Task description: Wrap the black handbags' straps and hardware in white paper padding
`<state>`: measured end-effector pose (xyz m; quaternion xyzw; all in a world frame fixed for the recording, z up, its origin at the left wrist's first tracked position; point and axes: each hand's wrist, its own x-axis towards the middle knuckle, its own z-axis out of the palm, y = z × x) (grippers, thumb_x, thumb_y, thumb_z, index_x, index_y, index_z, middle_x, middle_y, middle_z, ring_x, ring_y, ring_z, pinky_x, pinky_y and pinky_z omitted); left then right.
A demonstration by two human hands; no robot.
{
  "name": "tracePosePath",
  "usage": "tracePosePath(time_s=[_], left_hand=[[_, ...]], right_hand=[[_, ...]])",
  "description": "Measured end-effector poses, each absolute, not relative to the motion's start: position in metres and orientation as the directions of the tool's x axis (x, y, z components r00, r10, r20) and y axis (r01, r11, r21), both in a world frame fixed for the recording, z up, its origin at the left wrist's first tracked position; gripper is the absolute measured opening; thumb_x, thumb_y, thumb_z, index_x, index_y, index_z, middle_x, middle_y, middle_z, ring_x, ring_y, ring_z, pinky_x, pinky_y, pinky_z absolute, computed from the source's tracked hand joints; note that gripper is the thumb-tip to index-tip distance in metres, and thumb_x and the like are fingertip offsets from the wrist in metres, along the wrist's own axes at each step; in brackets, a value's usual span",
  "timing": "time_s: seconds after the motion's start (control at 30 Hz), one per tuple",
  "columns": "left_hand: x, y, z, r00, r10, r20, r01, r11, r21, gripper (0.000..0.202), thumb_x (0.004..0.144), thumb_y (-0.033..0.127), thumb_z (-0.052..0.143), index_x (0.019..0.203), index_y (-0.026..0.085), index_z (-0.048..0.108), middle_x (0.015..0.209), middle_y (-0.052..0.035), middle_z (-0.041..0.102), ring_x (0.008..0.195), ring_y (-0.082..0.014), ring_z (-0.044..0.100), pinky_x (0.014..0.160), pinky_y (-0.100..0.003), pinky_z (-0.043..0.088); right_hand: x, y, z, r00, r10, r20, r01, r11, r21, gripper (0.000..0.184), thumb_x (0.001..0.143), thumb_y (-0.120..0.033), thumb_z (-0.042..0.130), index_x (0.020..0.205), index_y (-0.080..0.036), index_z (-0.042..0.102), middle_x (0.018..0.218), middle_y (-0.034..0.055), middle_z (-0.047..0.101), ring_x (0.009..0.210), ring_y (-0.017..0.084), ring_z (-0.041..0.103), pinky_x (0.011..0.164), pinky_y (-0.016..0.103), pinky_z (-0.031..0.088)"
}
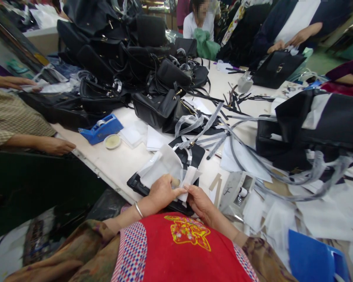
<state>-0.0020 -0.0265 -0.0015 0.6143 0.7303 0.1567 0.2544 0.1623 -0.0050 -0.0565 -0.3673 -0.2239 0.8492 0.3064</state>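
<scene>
In front of me a black handbag [137, 184] lies on the worktable, with a sheet of white wrapping paper [157, 166] spread over it. My left hand [164, 192] rests on the bag, its thumb and fingers closed on a folded strip of white paper [191, 178]. From the other side my right hand [200, 200] pinches the same strip near its lower end. The hands almost touch. Just beyond them, the bag's handle [189, 156] is wrapped in clear plastic. My fingers hide part of the bag's near side.
Black bags [155, 103] are piled at the back left. A blue tape dispenser [101, 129] and a small round dish [112, 141] stand left; a grey box [237, 192], wrapped straps [297, 196] and another blue dispenser [314, 254] lie right. A co-worker's hand [57, 145] is at the left edge.
</scene>
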Motion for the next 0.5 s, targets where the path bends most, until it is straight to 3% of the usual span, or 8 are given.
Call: tracePosePath(time_s=[0.17, 0.33, 0.5], left_hand=[[-0.001, -0.022, -0.01, -0.108, 0.964, -0.243, 0.72, 0.244, 0.649, 0.049, 0.068, 0.062, 0.073, 0.066, 0.019, 0.049, 0.059, 0.0056, 0.048, 0.057, -0.0119, 0.044, 0.053, -0.025, 0.026], [0.003, -0.023, -0.01, -0.111, 0.97, -0.218, 0.584, 0.241, 0.775, 0.041, 0.072, 0.049, 0.072, 0.063, 0.018, 0.046, 0.056, 0.0078, 0.041, 0.056, -0.0093, 0.037, 0.053, -0.024, 0.026], [0.006, -0.025, -0.008, -0.088, 0.977, -0.196, 0.626, 0.207, 0.752, 0.036, 0.075, 0.042, 0.069, 0.063, 0.018, 0.046, 0.057, 0.007, 0.042, 0.057, -0.0097, 0.038, 0.056, -0.024, 0.026]], right_hand=[[0.164, -0.004, -0.052, -0.565, 0.675, -0.474, -0.35, -0.717, -0.603, 0.031, 0.069, -0.043, 0.079, 0.072, -0.014, 0.068, 0.068, 0.0033, 0.066, 0.063, 0.014, 0.054, 0.063, 0.026, 0.042], [0.162, -0.002, -0.045, -0.528, 0.674, -0.516, -0.287, -0.714, -0.639, 0.038, 0.068, -0.05, 0.079, 0.072, -0.013, 0.067, 0.065, 0.0027, 0.064, 0.063, 0.014, 0.053, 0.065, 0.027, 0.041], [0.16, -0.001, -0.041, -0.503, 0.676, -0.539, -0.26, -0.713, -0.652, 0.04, 0.064, -0.05, 0.081, 0.07, -0.015, 0.065, 0.061, 0.0016, 0.062, 0.06, 0.014, 0.051, 0.063, 0.027, 0.04]])
